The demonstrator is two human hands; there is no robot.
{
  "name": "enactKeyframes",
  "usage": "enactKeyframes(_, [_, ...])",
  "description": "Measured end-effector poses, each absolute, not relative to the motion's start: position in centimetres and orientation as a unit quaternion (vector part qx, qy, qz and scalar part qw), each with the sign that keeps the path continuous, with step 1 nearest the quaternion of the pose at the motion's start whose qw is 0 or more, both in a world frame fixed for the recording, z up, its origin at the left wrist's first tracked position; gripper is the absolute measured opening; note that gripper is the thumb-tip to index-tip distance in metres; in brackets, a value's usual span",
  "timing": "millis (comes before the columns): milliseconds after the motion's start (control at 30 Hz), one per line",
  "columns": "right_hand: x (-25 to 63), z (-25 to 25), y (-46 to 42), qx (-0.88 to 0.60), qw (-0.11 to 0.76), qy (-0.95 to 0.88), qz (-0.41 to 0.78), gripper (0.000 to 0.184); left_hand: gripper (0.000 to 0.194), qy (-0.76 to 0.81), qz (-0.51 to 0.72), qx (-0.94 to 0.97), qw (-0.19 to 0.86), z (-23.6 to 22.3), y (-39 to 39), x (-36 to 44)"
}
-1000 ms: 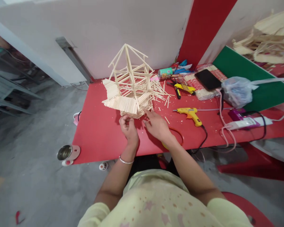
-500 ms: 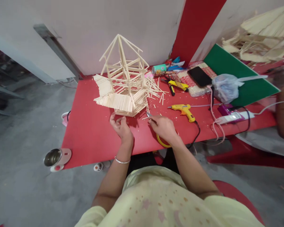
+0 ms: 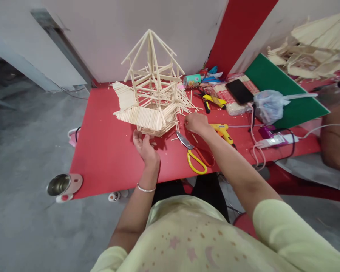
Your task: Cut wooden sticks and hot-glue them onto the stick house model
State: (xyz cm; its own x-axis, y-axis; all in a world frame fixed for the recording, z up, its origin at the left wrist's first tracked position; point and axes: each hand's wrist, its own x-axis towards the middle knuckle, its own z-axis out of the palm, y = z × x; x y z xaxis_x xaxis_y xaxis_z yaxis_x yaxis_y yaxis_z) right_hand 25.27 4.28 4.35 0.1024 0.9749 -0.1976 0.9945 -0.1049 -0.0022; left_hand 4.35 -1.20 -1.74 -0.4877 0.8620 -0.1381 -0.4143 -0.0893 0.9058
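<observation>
A pavilion-like model of thin wooden sticks point(image 3: 147, 117) stands on the red table, with a peaked open frame and slatted lower roof panels. At its front lower edge is my left hand point(image 3: 146, 148), palm turned up and fingers loosely bent apart; whether they touch the base I cannot tell. My right hand point(image 3: 197, 124) is over the table right of the model, beside loose sticks point(image 3: 187, 102). Its fingers are curled together, and what they hold, if anything, is hidden. Scissors point(image 3: 193, 152) with one yellow and one red handle lie between my hands.
A yellow glue gun point(image 3: 223, 132) lies partly behind my right forearm. Farther back are a yellow cutter point(image 3: 214, 101), a phone point(image 3: 239, 91) on stick packs, a plastic bag point(image 3: 269, 105) and a green board point(image 3: 294, 102). A power strip point(image 3: 277, 141) with cables lies right, near another person's arm point(image 3: 336, 138).
My right hand has let go of the scissors, which now lie on the table, and has moved up toward the loose sticks. My left hand stays by the model's base.
</observation>
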Motion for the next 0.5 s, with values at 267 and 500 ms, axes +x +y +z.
enactKeyframes(267, [25.2, 3.6, 4.6, 0.734, 0.082, 0.671, -0.065, 0.038, 0.049, 0.517, 0.685, 0.235, 0.457, -1.8, -1.5, 4.4])
enactKeyframes(500, [25.6, 3.7, 0.3, 0.736, -0.016, 0.675, -0.042, 0.034, 0.043, 0.481, 0.72, 0.207, 0.456, -1.8, -1.5, 4.6])
